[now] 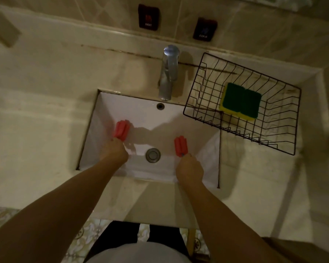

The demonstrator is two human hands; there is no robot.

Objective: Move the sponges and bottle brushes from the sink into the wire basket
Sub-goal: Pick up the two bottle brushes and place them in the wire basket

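Two red bottle brushes stand out of my fists over the white sink [141,111]. My left hand [113,151] is closed around the handle of the left brush [122,130], its red head pointing away from me. My right hand [189,170] grips the handle of the right brush [181,146] near the drain [153,155]. Both handles are hidden inside my fingers. The black wire basket [198,92] sits on the counter to the right of the sink, with two green-topped yellow sponges [240,100] lying side by side in it.
A chrome tap [168,73] rises behind the sink, its spout over the back edge. Hot and cold plates [148,17] are on the tiled wall. Beige counter spreads to the left and right of the sink.
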